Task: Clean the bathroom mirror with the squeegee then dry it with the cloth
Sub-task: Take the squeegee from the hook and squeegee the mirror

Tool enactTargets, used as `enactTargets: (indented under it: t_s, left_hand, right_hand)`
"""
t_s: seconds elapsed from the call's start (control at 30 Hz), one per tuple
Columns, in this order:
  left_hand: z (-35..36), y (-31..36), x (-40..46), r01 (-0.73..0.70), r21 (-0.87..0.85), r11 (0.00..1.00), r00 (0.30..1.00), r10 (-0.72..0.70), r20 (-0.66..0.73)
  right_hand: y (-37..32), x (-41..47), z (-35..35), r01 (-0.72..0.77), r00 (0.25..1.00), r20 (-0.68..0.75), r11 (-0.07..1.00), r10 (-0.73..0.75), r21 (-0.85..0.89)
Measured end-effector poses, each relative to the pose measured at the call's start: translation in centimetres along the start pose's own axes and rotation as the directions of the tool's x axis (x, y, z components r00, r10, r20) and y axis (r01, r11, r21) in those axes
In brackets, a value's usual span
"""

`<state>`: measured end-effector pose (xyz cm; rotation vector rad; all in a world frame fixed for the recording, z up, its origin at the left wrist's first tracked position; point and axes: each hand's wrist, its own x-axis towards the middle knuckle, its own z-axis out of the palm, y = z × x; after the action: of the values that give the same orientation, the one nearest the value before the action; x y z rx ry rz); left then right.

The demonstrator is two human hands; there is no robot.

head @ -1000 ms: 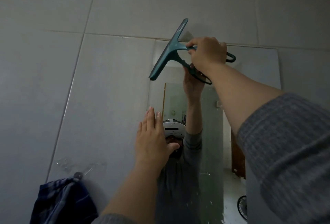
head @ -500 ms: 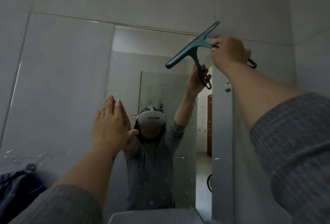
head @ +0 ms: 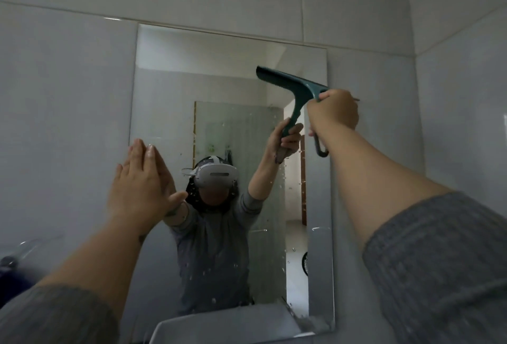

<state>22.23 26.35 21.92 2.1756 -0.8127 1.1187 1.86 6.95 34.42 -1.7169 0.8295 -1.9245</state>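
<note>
The bathroom mirror (head: 170,91) hangs on the tiled wall, with water drops on its lower part. My right hand (head: 333,112) grips the handle of the teal squeegee (head: 288,80), whose blade lies against the glass near the mirror's upper right. My left hand (head: 142,182) is flat with its fingers together, pressed at the mirror's left edge. A dark blue cloth (head: 4,275) shows only as a sliver at the far left edge.
A white sink rim (head: 219,321) sits under the mirror at the bottom. A clear wall hook (head: 24,247) is at the lower left beside the cloth. Grey tiled walls meet in a corner on the right.
The view has swung right and down, bringing the whole mirror into frame. My right hand has carried the squeegee from the top edge down and right, its blade now tilted the other way.
</note>
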Motion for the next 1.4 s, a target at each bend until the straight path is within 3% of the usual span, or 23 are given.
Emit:
enactTargets:
  t_s: [0.1,0.27,0.6,0.77,0.9,0.97,1.03,1.13,1.23,1.33,1.4]
  left_hand:
    - [0.1,-0.1,0.0,-0.009,0.001,1.000,1.000,0.009,0.001]
    - [0.8,-0.7,0.3,-0.034,0.011,0.999,0.999,0.035,-0.004]
    - [1.2,-1.0,0.3,-0.041,-0.019,0.999,0.998,0.040,-0.043]
    - [1.1,-1.0,0.3,-0.035,-0.012,0.999,0.999,0.034,-0.031]
    - [0.6,-1.1,0.1,-0.028,-0.056,0.998,0.999,0.026,-0.022]
    - [0.6,-1.4,-0.3,-0.006,-0.098,0.995,0.995,-0.004,-0.099]
    - [0.6,-1.8,-0.6,-0.004,-0.101,0.995,0.983,-0.015,-0.184]
    - [0.3,-2.1,-0.7,-0.022,-0.079,0.997,0.985,0.008,-0.173]
    - [0.2,-2.0,-1.0,-0.054,-0.051,0.997,0.989,0.046,-0.142]
    - [0.3,-1.9,-1.2,-0.110,-0.020,0.994,0.993,0.108,-0.055]
    - [0.3,-1.9,-1.1,-0.169,0.008,0.986,0.986,0.169,-0.002]
  right_hand:
    - [-0.5,-1.8,2.0,-0.168,0.985,0.018,0.959,0.169,0.229]
    - [-2.0,-5.0,4.3,-0.373,0.921,0.125,0.745,0.369,0.553]
    - [-4.4,-11.0,6.8,-0.464,0.879,0.282,0.554,0.385,0.691]
    - [-6.7,-14.0,8.4,-0.447,0.894,0.347,0.603,0.283,0.661]
    - [-7.9,-16.4,9.6,-0.338,0.917,0.375,0.761,0.134,0.554]
    - [-7.7,-16.8,9.8,-0.242,0.924,0.378,0.843,0.050,0.480]
    - [-7.0,-16.6,9.4,-0.154,0.918,0.395,0.898,-0.023,0.412]
    - [-5.5,-15.5,8.6,0.040,0.882,0.444,0.966,-0.154,0.256]
    - [-4.4,-13.8,7.0,0.279,0.826,0.495,0.959,-0.271,0.058]
    - [-3.9,-11.7,4.5,0.493,0.758,0.559,0.856,-0.336,-0.154]
    - [-3.4,-10.1,3.0,0.555,0.741,0.585,0.792,-0.331,-0.254]
